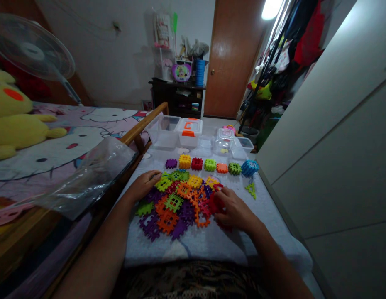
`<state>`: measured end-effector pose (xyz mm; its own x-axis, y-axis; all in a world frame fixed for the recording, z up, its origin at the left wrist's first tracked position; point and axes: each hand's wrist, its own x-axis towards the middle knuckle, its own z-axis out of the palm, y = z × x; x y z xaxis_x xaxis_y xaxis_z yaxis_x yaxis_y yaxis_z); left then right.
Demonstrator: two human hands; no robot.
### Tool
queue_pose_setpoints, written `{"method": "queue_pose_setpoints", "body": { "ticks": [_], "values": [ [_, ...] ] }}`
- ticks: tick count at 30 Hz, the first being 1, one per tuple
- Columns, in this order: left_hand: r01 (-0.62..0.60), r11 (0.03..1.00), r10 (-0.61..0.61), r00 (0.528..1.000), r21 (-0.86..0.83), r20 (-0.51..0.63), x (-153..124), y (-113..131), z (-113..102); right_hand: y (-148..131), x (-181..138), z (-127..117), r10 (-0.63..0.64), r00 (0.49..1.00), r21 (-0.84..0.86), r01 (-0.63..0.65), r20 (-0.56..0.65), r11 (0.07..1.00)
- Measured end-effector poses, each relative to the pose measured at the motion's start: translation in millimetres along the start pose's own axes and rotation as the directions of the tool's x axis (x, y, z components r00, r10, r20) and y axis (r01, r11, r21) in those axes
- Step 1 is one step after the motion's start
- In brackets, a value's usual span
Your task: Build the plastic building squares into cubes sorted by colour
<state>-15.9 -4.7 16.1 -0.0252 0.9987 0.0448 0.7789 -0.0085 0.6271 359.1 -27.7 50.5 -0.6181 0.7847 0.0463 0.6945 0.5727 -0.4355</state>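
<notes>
Red pieces [214, 202], partly covered by right hand [234, 209]

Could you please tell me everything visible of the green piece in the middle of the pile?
The green piece is a square lattice with toothed edges and window-like openings, seemingly plastic. It lies broad face up, overlapping orange pieces, with purple pieces beside it; its tilt is unclear. Neither the left hand nor the right hand touches it.

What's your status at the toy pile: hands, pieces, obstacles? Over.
Left hand at left edge of toy pile. Right hand at red piece, right side, grip unclear. Block row and plastic boxes beyond, seemingly not blocking.
</notes>
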Motion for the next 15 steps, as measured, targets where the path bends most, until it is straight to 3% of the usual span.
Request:
{"method": "queue_pose_setpoints", "body": {
  "ticks": [6, 15],
  "values": [
    [0.007, 0.999, -0.008, 1.000, -0.043, -0.017, -1.5, -3.9, 0.2, -4.8, 1.6, 6.0, -0.027, 0.999, -0.067, 0.026, -0.026, 0.997],
    [0.023, 0.998, -0.025, 0.999, -0.050, -0.042, -5.1, 2.7, 1.6, -6.3, 2.4, 7.9, -0.038, 0.998, 0.046, 0.041, -0.052, 0.998]
  ]
}}
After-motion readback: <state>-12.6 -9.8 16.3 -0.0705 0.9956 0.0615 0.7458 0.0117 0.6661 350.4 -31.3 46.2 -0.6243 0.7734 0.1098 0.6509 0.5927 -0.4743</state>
